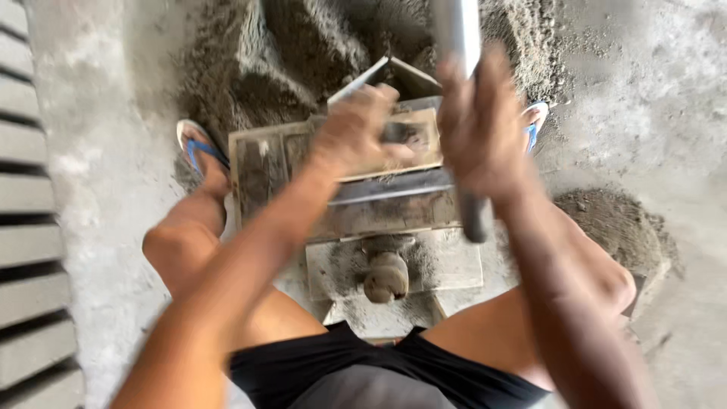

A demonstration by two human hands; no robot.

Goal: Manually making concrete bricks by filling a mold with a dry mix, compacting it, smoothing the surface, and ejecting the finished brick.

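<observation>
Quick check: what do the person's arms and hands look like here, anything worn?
Both arms are bare to above the elbow, with no sleeves in view. The left hand and right hand wear no gloves; no watch, ring or band shows, though motion blur hides fine detail. Both hands look dusted with grey grit. Below, black shorts and blue-strapped flip-flops.

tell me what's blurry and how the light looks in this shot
Head view: motion blur smears both forearms, the left hand and the right hand gripping the metal pipe; the mould behind is soft too, while the grey blocks stay sharper; light is flat and diffuse, no glare or hard shadows.
</observation>
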